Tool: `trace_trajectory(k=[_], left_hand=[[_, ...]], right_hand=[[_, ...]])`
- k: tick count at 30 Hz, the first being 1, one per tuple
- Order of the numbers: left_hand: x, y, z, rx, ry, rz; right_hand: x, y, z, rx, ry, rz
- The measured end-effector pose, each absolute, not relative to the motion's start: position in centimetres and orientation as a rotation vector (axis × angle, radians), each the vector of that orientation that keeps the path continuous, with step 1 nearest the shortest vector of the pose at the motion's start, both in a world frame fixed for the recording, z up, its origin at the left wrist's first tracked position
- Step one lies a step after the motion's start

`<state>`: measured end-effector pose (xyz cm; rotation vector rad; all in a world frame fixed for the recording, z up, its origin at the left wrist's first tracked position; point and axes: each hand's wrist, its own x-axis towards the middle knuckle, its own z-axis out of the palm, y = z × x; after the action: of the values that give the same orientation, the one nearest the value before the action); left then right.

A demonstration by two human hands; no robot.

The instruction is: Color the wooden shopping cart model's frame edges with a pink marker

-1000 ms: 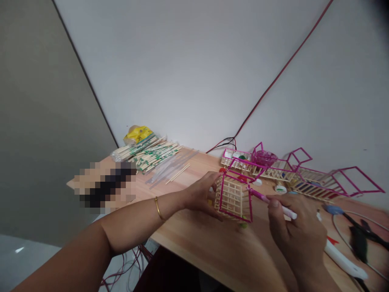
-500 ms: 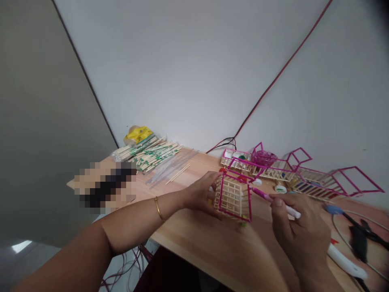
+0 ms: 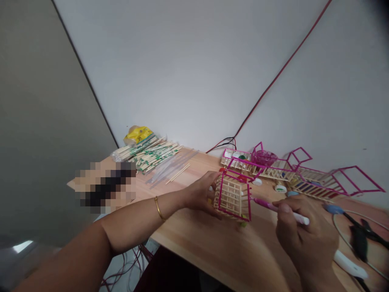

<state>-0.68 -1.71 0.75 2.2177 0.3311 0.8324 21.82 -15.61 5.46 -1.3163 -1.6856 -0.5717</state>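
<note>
My left hand (image 3: 204, 195) grips the left side of a small stick-built cart (image 3: 232, 197), its slatted face turned toward me. Magenta edging runs along the frame of the cart, while the inner lattice is pale wood. Between the thumb and fingers of my right hand (image 3: 306, 231) is a magenta-and-white marker pen (image 3: 267, 204). The pen's tip points left, at or very near the cart's right edge; contact is hard to make out. Some of my left fingers are hidden behind the cart.
Similar magenta-edged stick carts (image 3: 316, 184) line the wall at right, one holding a magenta bowl (image 3: 266, 158). Wrapped chopsticks (image 3: 156, 156) and a yellow packet (image 3: 138, 134) lie at back left. A white-handled tool (image 3: 349, 263) and cables are at right. White caps (image 3: 280, 189) sit behind the cart.
My right hand and the marker pen have shifted right and slightly down, the tip sliding lower along the cart's right edge. My left hand and the cart have barely moved.
</note>
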Motion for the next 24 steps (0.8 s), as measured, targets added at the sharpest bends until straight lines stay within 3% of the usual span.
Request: trace_trajectory(k=[24], left_hand=[[-0.54,-1.82,1.35,2.232,0.378,0.846]], right_hand=[[21.6,-15.93,5.59,-1.256,-1.65,-0.496]])
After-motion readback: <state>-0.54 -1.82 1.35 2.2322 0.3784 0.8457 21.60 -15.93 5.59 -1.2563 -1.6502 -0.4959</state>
